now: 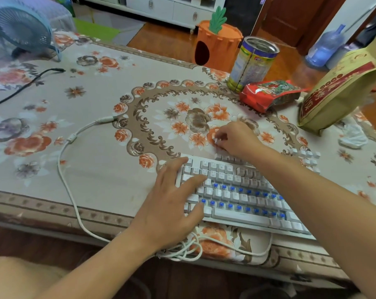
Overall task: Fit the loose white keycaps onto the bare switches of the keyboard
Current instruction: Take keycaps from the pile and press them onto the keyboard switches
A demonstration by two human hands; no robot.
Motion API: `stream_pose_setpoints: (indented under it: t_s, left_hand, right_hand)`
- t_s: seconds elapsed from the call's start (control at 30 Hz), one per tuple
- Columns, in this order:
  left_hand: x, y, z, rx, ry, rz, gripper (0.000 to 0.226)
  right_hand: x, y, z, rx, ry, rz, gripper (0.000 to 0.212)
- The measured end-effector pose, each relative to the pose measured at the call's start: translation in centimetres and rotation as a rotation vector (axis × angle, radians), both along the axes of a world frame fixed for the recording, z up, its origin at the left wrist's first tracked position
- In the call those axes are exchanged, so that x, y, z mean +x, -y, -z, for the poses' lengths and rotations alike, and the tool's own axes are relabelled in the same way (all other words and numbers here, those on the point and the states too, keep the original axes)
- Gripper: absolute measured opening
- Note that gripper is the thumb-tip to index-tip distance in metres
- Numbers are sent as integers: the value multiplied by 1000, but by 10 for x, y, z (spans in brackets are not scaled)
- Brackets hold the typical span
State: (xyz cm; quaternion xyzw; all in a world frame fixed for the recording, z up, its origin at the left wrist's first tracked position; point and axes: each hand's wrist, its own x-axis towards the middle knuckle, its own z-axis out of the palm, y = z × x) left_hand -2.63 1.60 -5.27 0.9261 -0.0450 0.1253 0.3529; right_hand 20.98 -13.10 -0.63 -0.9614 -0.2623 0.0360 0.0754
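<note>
Fingers of the left hand (172, 199) lay flat on the keyboard (236, 190) to steady it, while the right hand (234, 138) pinched a white keycap (215, 140) just beyond it, bare blue switches (238, 207) waiting

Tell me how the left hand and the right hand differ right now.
The left hand lies spread with straight fingers on the near-left end of the keyboard; the right hand is curled, pinching a white keycap. The left hand holds nothing; the right holds that keycap. The left rests on the keys; the right is beyond the keyboard's far edge, over the tablecloth. Both are bare.
</note>
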Motion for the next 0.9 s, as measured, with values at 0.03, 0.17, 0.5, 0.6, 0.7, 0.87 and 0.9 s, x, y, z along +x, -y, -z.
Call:
stream_pose_setpoints:
  t_s: [0.03, 0.17, 0.5, 0.6, 0.7, 0.87, 0.9]
  left_hand:
    - [0, 1, 0, 43, 2, 12, 52]
    - [1, 3, 0, 140, -31, 28, 55]
    - [1, 5, 2, 199, -88, 11, 64]
    - [2, 6, 0, 197, -110, 2, 71]
    - [2, 7, -1, 217, -135, 5, 74]
    - [0, 4, 2, 132, -75, 0, 65]
    - [0, 4, 4, 106, -49, -9, 61]
  right_hand:
    - [1, -1, 0, -4, -2, 7, 16]
    - [-1, -4, -2, 14, 23, 26, 15]
    - [-88, 31, -43, 333, 34, -36, 19]
    - [-121, 53, -32, 321, 2, -76, 18]
    - [-137, 62, -15, 318, 16, -85, 18]
    - [-155, 54, 4, 340, 71, -70, 22]
    - [-156, 52, 6, 349, 85, -66, 22]
